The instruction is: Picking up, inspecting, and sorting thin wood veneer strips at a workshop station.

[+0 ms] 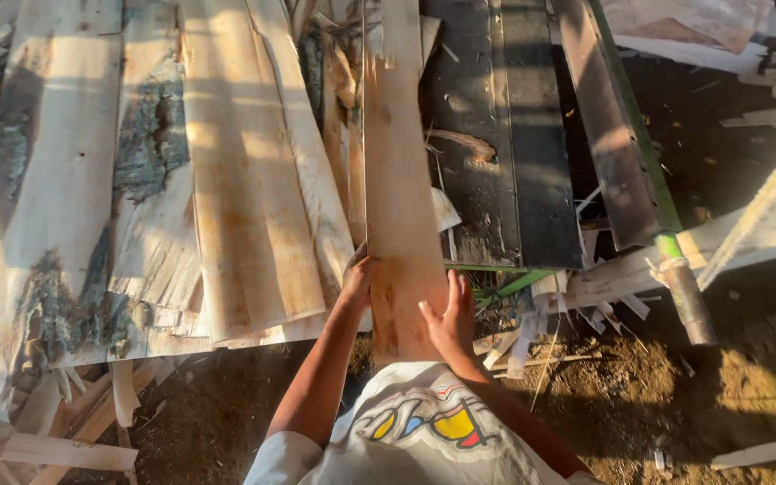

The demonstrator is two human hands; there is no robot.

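Both hands hold one long plank (399, 180). The left hand (355, 280) grips its left edge and the right hand (449, 321) grips its right edge. The plank points away, beside a pile of boards (163, 180) and a dark table (505, 135).

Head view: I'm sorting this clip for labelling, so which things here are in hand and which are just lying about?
In hand:
- long wooden plank, held at its near end
- left hand on its left edge
- right hand on its right edge

Lying about:
- stack of rough bark-edged slabs
- dark metal table
- wood offcuts on the dirt
- green-tipped pipe
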